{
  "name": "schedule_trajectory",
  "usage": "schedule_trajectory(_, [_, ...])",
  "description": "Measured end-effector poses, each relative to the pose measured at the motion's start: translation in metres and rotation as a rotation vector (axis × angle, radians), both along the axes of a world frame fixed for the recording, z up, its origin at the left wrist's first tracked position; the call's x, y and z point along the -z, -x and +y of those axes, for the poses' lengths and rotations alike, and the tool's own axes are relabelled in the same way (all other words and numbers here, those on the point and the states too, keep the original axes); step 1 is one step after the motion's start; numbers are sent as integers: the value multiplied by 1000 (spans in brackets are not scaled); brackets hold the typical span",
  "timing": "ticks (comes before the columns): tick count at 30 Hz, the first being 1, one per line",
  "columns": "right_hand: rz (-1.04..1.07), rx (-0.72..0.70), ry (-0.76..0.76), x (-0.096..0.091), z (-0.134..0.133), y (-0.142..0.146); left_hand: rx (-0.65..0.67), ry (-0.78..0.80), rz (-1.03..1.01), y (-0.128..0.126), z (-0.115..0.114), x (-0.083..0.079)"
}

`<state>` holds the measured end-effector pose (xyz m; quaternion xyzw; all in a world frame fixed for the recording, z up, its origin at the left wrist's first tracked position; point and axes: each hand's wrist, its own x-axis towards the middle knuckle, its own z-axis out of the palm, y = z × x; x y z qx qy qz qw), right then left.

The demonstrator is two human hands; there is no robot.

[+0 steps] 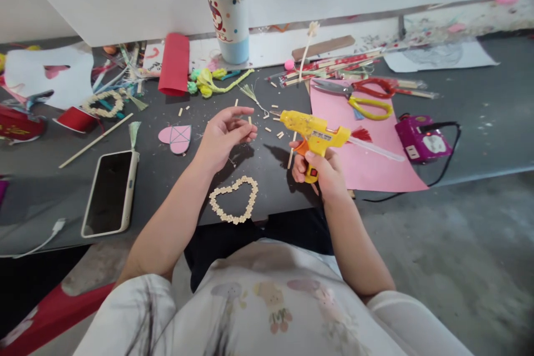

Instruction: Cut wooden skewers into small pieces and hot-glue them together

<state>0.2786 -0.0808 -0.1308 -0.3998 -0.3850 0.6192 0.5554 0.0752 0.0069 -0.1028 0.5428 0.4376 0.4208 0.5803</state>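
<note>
- Yellow glue gun (315,129), held above the table's near edge, right of centre, its nozzle pointing left towards the other hand. A clear glue stick (381,151) juts from its rear, out over a pink sheet (375,169).
- Right hand (327,171): closed round the gun's handle, with fingers at the orange trigger (301,147). I can't tell how hard the trigger is pressed.
- Left hand (227,136): partly curled, palm turned towards the gun, thumb and forefinger brought together on a short pale stick piece (250,120) that stands upright. The hand is near the nozzle, but apart from it.
- Between and beyond the hands, more short stick bits (267,129) lie scattered on the dark grey table (162,175).
- Nearest the person's body, between the two forearms, a heart-shaped outline (253,198) made of small pale pieces lies flat on the table; neither hand touches it.
- Left of the left hand: a pink paper heart (167,135) with drawn lines, then a dark-screened phone (110,193).
- Far right: scissors (349,90) on the pink sheet and a purple power box (422,139) beside it.
- Far centre: a tall, spotted bottle (230,16) standing upright.
</note>
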Motion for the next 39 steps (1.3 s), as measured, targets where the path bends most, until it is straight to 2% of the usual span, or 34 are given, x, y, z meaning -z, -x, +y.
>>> schedule_trajectory(10, [7, -47, 37, 1, -2, -1, -20, 7, 33, 1, 2, 7])
schedule_trajectory(15, [4, -62, 25, 0, -4, -2, -25, 24, 22, 0, 0, 6])
schedule_trajectory(26, [56, -75, 4, 3, -6, -4, -58, 218, -119, -1, 4, 3])
schedule_trajectory(33, [29, -88, 8, 4, -5, -3, -46, 209, -208, 2, 4, 5])
schedule_trajectory(39, [-8, -107, 34, 3, -6, -3, -29, 317, -257, 3, 5, 6])
